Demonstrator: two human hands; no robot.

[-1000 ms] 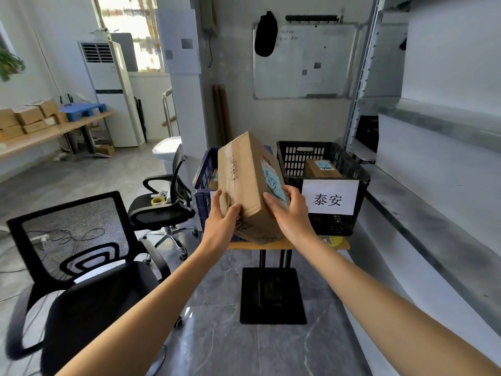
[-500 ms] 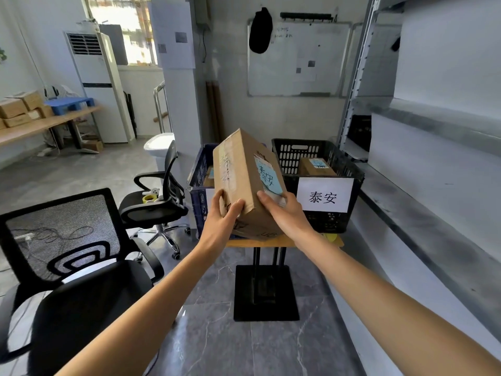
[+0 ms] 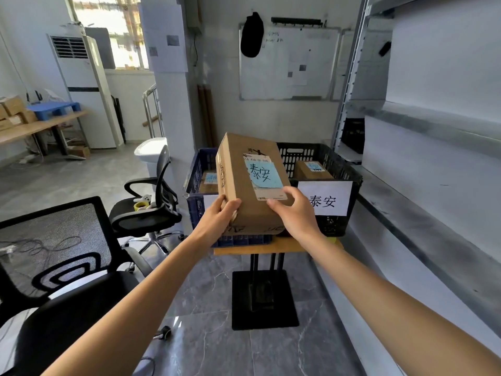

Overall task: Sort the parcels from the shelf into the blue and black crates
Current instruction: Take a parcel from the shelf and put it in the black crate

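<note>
A cardboard parcel (image 3: pixel 252 183) sits in the centre of the frame, held up in the air by both hands in front of the two crates. It is tilted so that its labelled face, with a blue handwritten note (image 3: pixel 261 175) stuck on it, looks toward the camera. The left hand (image 3: pixel 218 217) grips the parcel's lower left edge, with the thumb on the near face and the fingers (image 3: pixel 221 198) curled round the side. The right hand (image 3: pixel 296 213) grips the lower right corner, thumb lying just below the label.

Behind the parcel, the blue crate (image 3: pixel 196 185) stands at centre left and the black crate (image 3: pixel 341 169) at centre right, side by side on a small wooden tabletop (image 3: pixel 271 245). Each crate holds a labelled box. A white sign (image 3: pixel 329 198) with two printed characters hangs on the black crate's front. A grey metal shelf (image 3: pixel 433 213) runs along the right of the frame, and black office chairs (image 3: pixel 54 253) fill the lower left.
</note>
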